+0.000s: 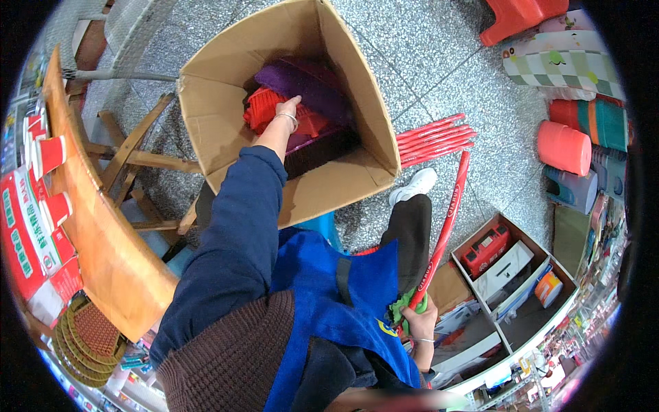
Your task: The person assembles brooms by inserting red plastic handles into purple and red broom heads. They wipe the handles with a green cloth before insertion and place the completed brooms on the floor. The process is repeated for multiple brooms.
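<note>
A large open cardboard box (pixel 250 51) holds several bristled broom heads, a purple one (pixel 302 81) and a red one (pixel 261 110) among them. My left hand (pixel 288 113) reaches down into this box, its fingers closed on the red broom head; part of the grip is hidden. At my right side, my right hand (pixel 420 321) is wrapped around the lower end of a long red pole (pixel 446 223), which slants up and away from me. Bunched green material (pixel 398 310) sits by that hand at the pole's end; its kind cannot be made out.
More red poles (pixel 436 141) lie on the speckled floor right of the box. A wooden tabletop (pixel 103 240) with red-and-white cups stands left, above wooden legs (pixel 127 154). A divided carton (pixel 508 329) is at the lower right; coloured bins (pixel 563 147) line the right side.
</note>
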### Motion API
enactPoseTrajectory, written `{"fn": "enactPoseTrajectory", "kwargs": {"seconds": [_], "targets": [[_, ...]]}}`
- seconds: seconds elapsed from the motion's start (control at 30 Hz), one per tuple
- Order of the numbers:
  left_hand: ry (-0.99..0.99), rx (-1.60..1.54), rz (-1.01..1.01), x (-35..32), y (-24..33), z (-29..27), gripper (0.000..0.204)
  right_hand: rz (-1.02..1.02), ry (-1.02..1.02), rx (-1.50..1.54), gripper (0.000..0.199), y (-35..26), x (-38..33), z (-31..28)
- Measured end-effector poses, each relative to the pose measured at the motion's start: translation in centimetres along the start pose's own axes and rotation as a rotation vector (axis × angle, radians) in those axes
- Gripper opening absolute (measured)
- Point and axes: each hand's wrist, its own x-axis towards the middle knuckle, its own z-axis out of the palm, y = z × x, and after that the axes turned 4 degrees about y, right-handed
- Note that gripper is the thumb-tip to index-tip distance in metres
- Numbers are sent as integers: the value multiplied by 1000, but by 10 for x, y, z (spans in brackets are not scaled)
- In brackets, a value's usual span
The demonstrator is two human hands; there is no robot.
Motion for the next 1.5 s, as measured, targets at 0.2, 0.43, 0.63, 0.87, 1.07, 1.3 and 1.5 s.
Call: {"fn": "enactPoseTrajectory", "kwargs": {"seconds": [0.2,0.43,0.63,0.87,1.07,1.3,1.5], "targets": [[21,-134,51,25,-5,16,74,43,40,-96,41,-5,11,0],[132,16,-52,37,0,36,68,74,44,-71,41,-6,19,1],[637,268,135,49,20,41,70,81,35,-25,39,0,21,2],[263,-293,27,63,34,29,62,72,52,-53,39,8,24,4],[136,-606,37,88,20,26,27,57,27,-102,39,6,26,6],[188,-472,276,15,4,18,31,-19,38,33,38,12,12,1],[-249,-1125,210,-49,18,-12,27,-92,45,148,39,35,-11,-1]]}}
